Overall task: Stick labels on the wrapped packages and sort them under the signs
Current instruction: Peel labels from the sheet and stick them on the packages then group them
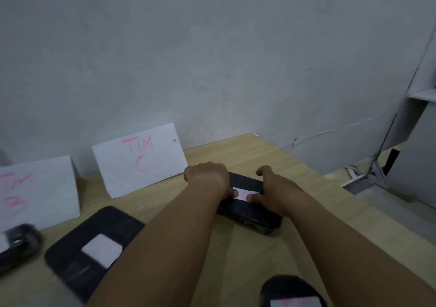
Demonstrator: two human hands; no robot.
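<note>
Package [247, 217]: beneath both hands; C sign [139, 158] left of them.
Hands: left hand [207, 177], right hand [276, 188] grip its ends, thumbs pressing the label [243, 192].
Handling: probably light, slick wrap; hold the 2 ends.

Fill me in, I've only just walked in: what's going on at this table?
A person grips a black wrapped package with the left hand and right hand on the wooden table, both thumbs pressing a white label onto its top. It lies just right of the paper sign reading TIM C. Three more labelled packages lie nearby: two toward the left, one at the near edge.
</note>
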